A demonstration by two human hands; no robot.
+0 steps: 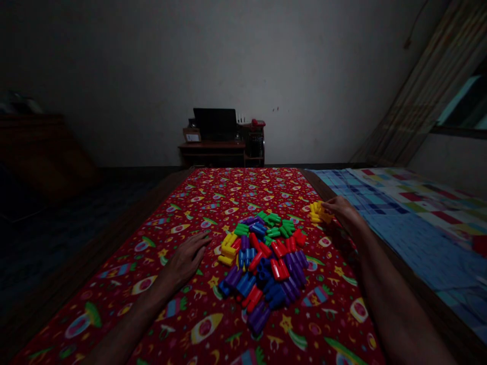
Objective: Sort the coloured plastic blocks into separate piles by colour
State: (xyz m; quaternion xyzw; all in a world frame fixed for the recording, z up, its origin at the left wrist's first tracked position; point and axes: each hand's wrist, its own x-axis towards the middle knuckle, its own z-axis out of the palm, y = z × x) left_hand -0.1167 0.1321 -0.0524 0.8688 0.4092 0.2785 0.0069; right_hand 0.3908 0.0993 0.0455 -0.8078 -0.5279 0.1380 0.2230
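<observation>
A heap of plastic building blocks in red, blue, purple, green and yellow, with a red block (279,269) near its middle, lies on a patterned red cloth (213,324). To the heap's left, my left hand (188,257) rests palm down on the cloth, fingers stretched out and holding nothing. Several yellow blocks (319,213) sit apart, beyond the heap's right side. My right hand (338,209) is at these yellow blocks with its thumb and fingers closed on one of them; the fingertips are partly hidden.
On the right is a bed or mat with a blue checked cover (380,223). A small desk (213,145) with a dark monitor (215,123) stands against the far wall. A wooden cabinet (41,157) is at the left, and a curtain (414,96) hangs at the right.
</observation>
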